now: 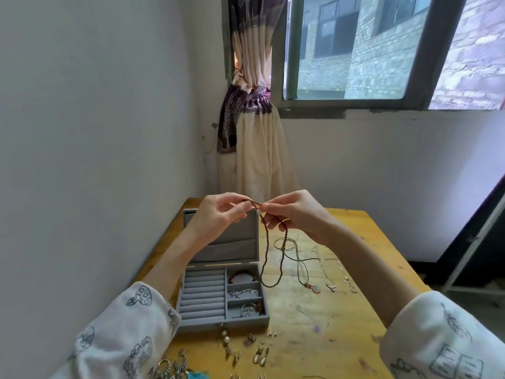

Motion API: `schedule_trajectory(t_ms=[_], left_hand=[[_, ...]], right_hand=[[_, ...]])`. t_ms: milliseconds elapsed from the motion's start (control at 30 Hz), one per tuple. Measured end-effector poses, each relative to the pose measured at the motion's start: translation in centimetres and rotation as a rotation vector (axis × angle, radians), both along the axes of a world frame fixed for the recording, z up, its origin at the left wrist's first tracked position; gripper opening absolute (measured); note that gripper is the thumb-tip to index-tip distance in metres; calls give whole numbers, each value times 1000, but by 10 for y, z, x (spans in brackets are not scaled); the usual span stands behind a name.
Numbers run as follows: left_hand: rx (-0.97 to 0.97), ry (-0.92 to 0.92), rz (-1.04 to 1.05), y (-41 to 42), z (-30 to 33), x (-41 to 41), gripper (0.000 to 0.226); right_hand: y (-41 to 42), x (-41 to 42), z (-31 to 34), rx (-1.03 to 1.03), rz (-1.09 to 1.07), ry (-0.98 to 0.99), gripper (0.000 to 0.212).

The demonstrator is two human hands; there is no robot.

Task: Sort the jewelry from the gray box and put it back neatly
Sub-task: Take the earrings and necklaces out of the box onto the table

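- Nearest me, at 6 o'clock on the yellow wooden worktop [314, 337], loose earrings lie unsorted: silver hoop earrings [170, 366], pearl drop earrings [226, 341], pale teardrop earrings [261, 356] and small stud earrings [272, 332]. I judge these are all left to do.
- Just beyond them, toward 7 o'clock, the open gray velvet jewelry box [218, 294] has its ring rolls bare, while its three right-hand compartments each hold a piece: a red beaded bracelet [241, 276] in the far one, a silver piece in the middle, a mixed silver and red piece in the near one. So filling has begun.
- At 3 o'clock from the box, thin cord and chain pendant necklaces [317, 272] lie spread on the worktop, not yet put away.
- Farther out, at 12 o'clock above the box lid, my left hand [218, 214] and right hand [295, 214] are raised; the fingers of both are pinched narrow on the top of a dark brown beaded necklace [266, 253], whose loop hangs down with its bottom near the box's far right corner.
- I judge I am working its clasp or straightening it before stowing; the task is well short of halfway.
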State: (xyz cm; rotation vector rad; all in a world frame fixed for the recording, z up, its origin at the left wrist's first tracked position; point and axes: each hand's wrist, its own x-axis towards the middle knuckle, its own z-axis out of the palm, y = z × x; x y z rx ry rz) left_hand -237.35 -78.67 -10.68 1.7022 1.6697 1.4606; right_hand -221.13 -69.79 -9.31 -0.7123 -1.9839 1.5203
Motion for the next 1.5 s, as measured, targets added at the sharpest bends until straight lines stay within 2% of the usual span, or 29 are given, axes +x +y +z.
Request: schedule_trajectory(t_ms=[100, 200, 267, 333, 367, 400, 467, 500, 533, 600, 667, 767, 833, 900, 967, 1100, 1167, 1300, 1400, 1500], left_hand=[[-35, -120, -42, 0, 8, 7, 13], [-19, -430, -84, 3, 24, 14, 19], [-10, -670, -109, 3, 34, 11, 23], [-59, -832, -103, 2, 35, 3, 24], [-111, -817, -47, 2, 31, -1, 24], [-174, -707, 45, 1, 24, -4, 25], [-268, -358, 215, -1, 3, -12, 24], [-299, -244, 237, -3, -9, -15, 23], [-345, -209, 214, -6, -21, -18, 22], [-472, -307, 85, -13, -42, -21, 21], [-547, -543, -39, -16, -57, -18, 24], [-492, -841, -96, -6, -69, -4, 28], [-458, -938, -116, 11, -73, 12, 29], [-517, -833, -92, 32, -77, 33, 26], [-636, -624, -94, 56, -81, 54, 22], [-831, -366, -169, 105, -84, 81, 16], [-823, -370, -150, 133, -86, 88, 18], [-750, -531, -85, 189, -99, 104, 19], [-712, -543, -57, 230, -116, 120, 22], [-587, -551, 0, 268, -135, 136, 27]], right_hand=[[-5, 14, -11, 15, 61, 20, 10], [-8, 29, -36, -7, 130, -50, 15], [-7, 44, -54, -109, 141, -66, 14], [-3, 62, -70, -262, 117, 3, 16], [1, 72, -76, -347, 102, 56, 16], [5, 81, -80, -425, 82, 112, 15], [15, 98, -81, -527, -8, 212, 13], [20, 105, -80, -554, -72, 252, 14], [24, 112, -77, -573, -136, 280, 14], [32, 124, -73, -587, -214, 301, 11], [37, 135, -75, -562, -239, 266, 15], [39, 149, -92, -524, -289, 190, 13], [38, 159, -110, -566, -347, 189, 11], [39, 170, -131, -610, -447, 174, 10], [40, 183, -151, -622, -549, 101, 8], [50, 211, -181, -513, -707, -61, 10], [58, 224, -191, -439, -761, -78, 14], [78, 231, -210, -237, -918, -159, 16], [92, 225, -227, -87, -1040, -289, 15], [95, 218, -245, -38, -1126, -370, 13]])
